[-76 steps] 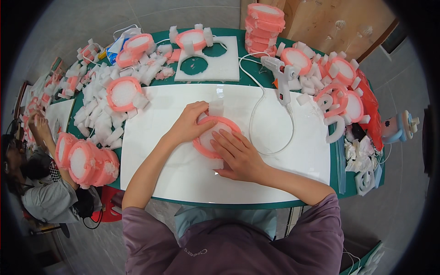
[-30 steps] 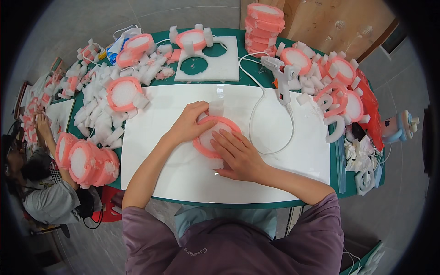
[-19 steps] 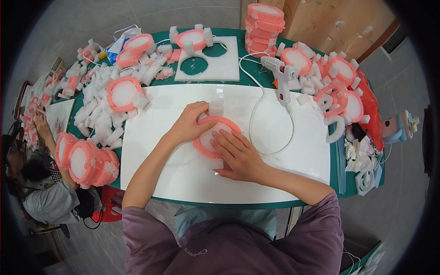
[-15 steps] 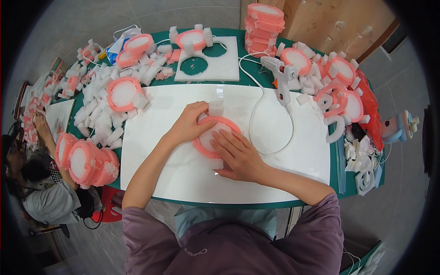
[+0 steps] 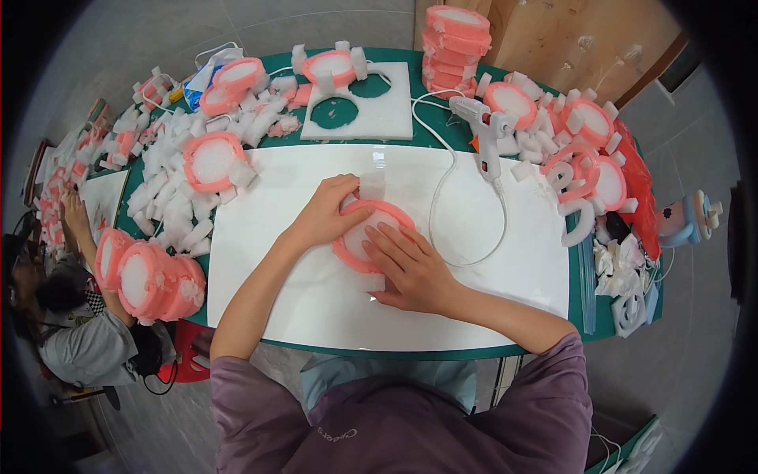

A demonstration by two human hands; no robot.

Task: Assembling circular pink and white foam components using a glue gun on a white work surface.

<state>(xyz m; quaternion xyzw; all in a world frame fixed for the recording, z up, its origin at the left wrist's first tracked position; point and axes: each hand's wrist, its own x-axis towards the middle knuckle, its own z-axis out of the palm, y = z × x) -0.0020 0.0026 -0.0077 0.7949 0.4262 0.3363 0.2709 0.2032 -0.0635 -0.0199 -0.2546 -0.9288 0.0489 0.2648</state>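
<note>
Both hands cover much of a round foam piece (image 5: 368,229) with a pink rim and a white centre, so its left edge and lower right part are hidden, and the small white foam blocks at its top and bottom edges are only partly visible. The left hand (image 5: 330,212) curls over the left rim with fingers close together, while the right hand (image 5: 410,265) lies flat on the white centre with fingers slightly spread. The piece rests near the middle of a white board (image 5: 300,292) on a green table (image 5: 604,312), with a white glue gun (image 5: 485,126) and its looping cord to the right.
</note>
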